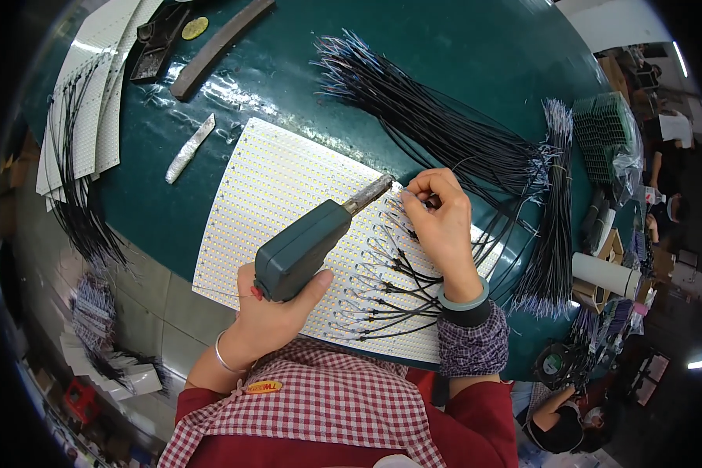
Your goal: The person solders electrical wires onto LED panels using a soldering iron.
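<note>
A white LED panel (281, 187), covered in rows of small yellowish chips, lies in front of me on the green table. My left hand (277, 316) is wrapped round the handle of a dark green soldering gun (300, 249). Its metal tip points up and right, close to the panel's far right edge. Beside that tip, my right hand (444, 222) pinches a thin black cable, its end partly hidden by the fingers. Several short black cables (409, 304) with bared ends run in a row along the panel's right side, below my right hand.
A large bundle of black cables (437, 109) lies beyond the panel, and another bundle (552, 226) to its right. A silver bar (189, 148) and a long dark bar (222, 48) lie at left, near stacked panels (101, 101). Other people work at far right.
</note>
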{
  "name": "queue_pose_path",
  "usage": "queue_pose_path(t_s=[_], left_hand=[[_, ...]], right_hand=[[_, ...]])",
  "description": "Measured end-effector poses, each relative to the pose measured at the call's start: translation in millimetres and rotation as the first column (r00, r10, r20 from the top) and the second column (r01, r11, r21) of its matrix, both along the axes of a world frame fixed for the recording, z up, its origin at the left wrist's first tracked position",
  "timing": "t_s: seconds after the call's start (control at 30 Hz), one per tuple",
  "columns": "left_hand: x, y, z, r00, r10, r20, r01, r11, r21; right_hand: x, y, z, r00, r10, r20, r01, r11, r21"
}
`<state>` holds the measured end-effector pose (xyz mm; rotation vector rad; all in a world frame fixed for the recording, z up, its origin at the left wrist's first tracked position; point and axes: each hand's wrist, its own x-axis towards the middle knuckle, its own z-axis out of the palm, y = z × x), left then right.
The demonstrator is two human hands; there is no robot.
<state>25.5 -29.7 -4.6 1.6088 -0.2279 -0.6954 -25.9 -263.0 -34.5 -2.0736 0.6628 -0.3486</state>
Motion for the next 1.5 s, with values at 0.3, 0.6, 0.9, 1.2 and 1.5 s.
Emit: queue_pose_path(t_s=[0.3,0.6,0.9,1.2,1.5], left_hand=[[0.9,-8.2,2.1,0.997,-0.011,0.08,0.013,0.999,-0.029],[0.0,-7.8,0.3,0.997,-0.009,0.075,0.011,1.0,-0.022],[0.7,-8.0,0.2,0.995,-0.025,0.095,0.027,0.999,-0.018],[1.7,-8.0,2.2,0.99,-0.051,0.134,0.052,0.999,-0.007],[0.0,-4.0,3.3,0.988,-0.007,0.154,0.011,1.0,-0.029]], right_hand=[[0.3,-0.6,-4.0,1.0,-0.013,-0.005,0.012,1.0,-0.027],[1.5,-0.3,-9.7,1.0,0.004,-0.03,-0.006,0.996,-0.094],[2.4,-0.2,-8.7,0.999,-0.007,-0.051,0.003,0.997,-0.078],[2.6,-1.6,-8.8,0.999,0.004,-0.053,-0.009,0.996,-0.085],[3.2,-2.1,-7.0,0.998,0.009,-0.07,-0.015,0.997,-0.08]])
